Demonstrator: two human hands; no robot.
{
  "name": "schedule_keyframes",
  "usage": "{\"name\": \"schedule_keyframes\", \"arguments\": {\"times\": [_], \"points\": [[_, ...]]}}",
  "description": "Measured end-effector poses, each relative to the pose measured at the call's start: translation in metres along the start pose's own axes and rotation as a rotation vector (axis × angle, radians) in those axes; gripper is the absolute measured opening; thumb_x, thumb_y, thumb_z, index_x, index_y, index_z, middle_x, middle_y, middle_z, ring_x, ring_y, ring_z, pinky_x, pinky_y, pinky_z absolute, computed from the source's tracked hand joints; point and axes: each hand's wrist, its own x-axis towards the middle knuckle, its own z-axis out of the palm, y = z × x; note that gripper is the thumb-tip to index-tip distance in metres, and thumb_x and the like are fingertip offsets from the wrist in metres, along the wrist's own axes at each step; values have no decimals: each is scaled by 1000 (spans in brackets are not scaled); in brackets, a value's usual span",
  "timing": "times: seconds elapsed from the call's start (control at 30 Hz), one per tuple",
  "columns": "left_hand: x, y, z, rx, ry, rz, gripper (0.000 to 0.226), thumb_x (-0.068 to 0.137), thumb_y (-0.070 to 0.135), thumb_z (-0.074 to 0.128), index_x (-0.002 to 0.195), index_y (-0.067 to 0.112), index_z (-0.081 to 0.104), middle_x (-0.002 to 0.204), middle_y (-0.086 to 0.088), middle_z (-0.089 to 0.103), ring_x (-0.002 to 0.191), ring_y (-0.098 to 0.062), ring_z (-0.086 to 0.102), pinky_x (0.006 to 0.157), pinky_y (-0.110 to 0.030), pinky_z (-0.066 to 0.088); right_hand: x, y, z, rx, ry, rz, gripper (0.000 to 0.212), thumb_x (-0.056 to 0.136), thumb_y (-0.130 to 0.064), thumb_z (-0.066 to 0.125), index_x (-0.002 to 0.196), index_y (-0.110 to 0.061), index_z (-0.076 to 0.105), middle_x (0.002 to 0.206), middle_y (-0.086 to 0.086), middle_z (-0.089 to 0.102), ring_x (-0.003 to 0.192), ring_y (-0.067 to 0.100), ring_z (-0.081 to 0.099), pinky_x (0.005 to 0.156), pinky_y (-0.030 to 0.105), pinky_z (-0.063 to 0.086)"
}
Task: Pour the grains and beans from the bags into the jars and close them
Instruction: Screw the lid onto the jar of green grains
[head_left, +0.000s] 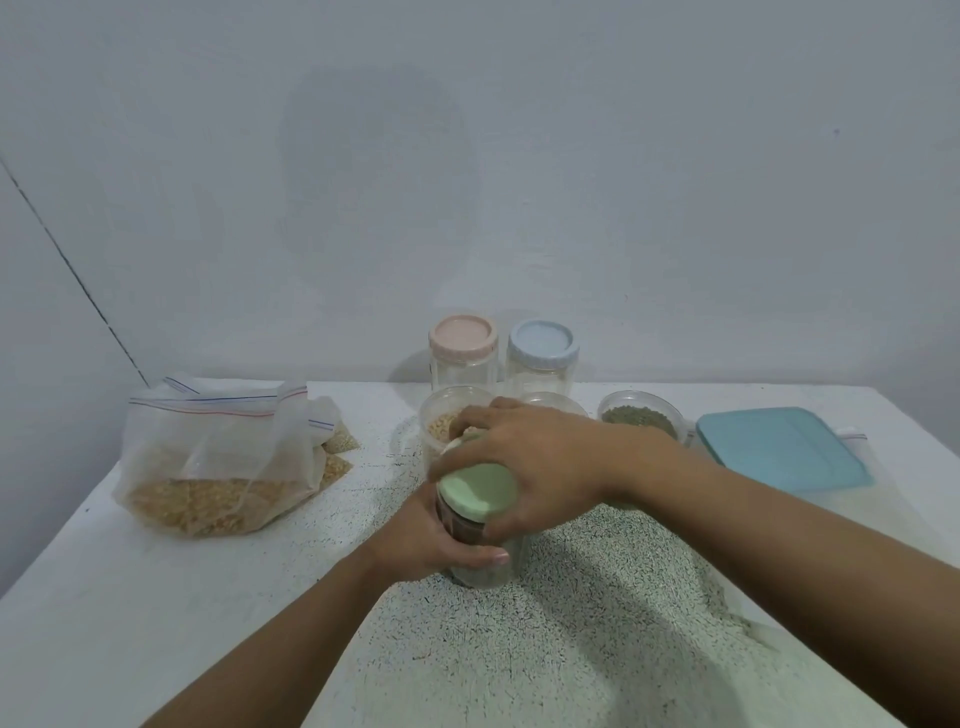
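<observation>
Green first: clasps the lid (480, 491) from above with the right hand (524, 462), fingers curled round its rim, and grips the jar (485, 571) at mid-table (104, 597) with the left hand (431, 540) wrapped round its body. Looks roughly midway: leaves three open jars (641, 418) just behind to cap, two lidded back jars (462, 364) seemingly empty, and bags (208, 457) at left holding grain.

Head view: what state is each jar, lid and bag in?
Green lid: on its jar, gripped by right hand.
Front jar: upright, held by left hand.
Pink-lid jar: closed, looks empty.
Blue-lid jar: closed, looks empty.
Yellow-grain jar: open, filled.
Green-bean jar: open, filled.
Large bag: partly full.
</observation>
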Motion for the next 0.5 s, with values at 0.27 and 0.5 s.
{"name": "schedule_keyframes", "arguments": {"times": [0.27, 0.5], "points": [[-3, 5, 2, -2, -35, -24, 79, 69, -1, 91, 137, 9, 51, 122, -10, 72, 120, -25, 67, 99, -36, 55, 5, -13, 12, -273, 196, 405, 93, 80, -94, 18, 113, -14, 53, 86, 4, 58, 72, 22, 56, 64, 37, 41], [-3, 3, 1, -2, 16, -32, 97, 60, 19, 99, 140, 14, 44, 124, -7, 68, 122, -22, 64, 103, -38, 53, -1, 1, -7, -46, -51, 41, 73, 82, -67, 67, 146, -47, 40, 132, -5, 46, 118, 16, 43, 93, 31, 36]]}}
